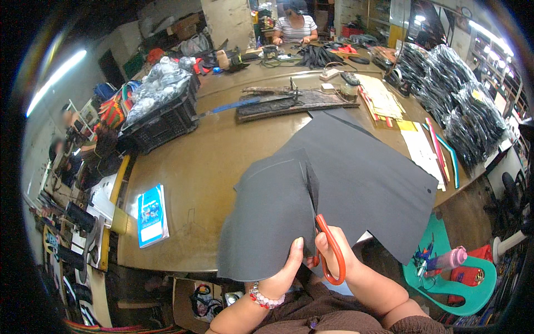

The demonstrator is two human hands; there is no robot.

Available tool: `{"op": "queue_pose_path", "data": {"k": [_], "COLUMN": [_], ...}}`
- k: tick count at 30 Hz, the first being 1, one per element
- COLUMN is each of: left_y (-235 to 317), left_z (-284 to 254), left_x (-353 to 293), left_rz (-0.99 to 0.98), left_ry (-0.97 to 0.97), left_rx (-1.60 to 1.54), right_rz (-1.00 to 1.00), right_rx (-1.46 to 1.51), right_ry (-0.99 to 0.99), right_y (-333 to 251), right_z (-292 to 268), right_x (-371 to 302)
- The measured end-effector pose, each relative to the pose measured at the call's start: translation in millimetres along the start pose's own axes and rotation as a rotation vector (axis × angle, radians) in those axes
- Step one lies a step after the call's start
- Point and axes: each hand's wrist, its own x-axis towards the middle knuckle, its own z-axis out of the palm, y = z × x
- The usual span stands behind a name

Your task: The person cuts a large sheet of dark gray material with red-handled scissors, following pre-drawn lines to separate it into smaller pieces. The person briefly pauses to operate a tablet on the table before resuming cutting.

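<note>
A large sheet of black material [356, 161] lies over the near right part of the table and hangs past its front edge. My left hand [286, 267] grips the sheet's near part, thumb on top and the other fingers hidden beneath. In my right hand [336, 250] is a pair of scissors with orange-red handles [339, 261], closed around by my fingers. The scissor blades sit in a slit in the sheet, mostly hidden by it. A pale line runs across the left flap [272, 211], beside the slit.
A blue booklet [151, 214] lies on the brown table [183, 167] at left. A black crate [161, 125] of plastic-wrapped goods stands behind. Bagged black items [445, 94] and paper patterns [381, 97] are at right. A green chair [445, 289] holds a pink bottle [448, 259]. A person [295, 28] sits opposite.
</note>
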Motion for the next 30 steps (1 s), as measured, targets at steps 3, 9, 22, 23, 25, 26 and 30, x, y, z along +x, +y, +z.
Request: {"op": "queue_pose_path", "data": {"k": [3, 9, 22, 23, 25, 26, 30], "left_y": [-3, -9, -14, -15, -17, -17, -22], "left_z": [4, 6, 9, 9, 8, 7, -21], "left_x": [-1, 1, -9, -10, -11, -10, 15], "left_rz": [0.018, 0.084, 0.037, 0.026, 0.046, 0.055, -0.01], "left_ry": [0.045, 0.095, -0.052, -0.051, -0.056, -0.057, -0.118], "left_rx": [-0.064, 0.004, -0.021, -0.041, -0.002, -0.004, -0.015], "right_rz": [0.041, 0.14, -0.123, -0.105, 0.019, 0.046, 0.056], "right_rx": [0.033, -0.099, -0.248, -0.205, -0.138, -0.08, 0.088], "right_ry": [0.033, 0.04, 0.15, 0.142, 0.144, 0.139, 0.067], "right_y": [1, 1, 7, 8, 9, 10, 13], "right_z": [1, 0, -11, -10, -9, -8, -11], "right_x": [-1, -4, 14, 12, 8, 8, 12]}}
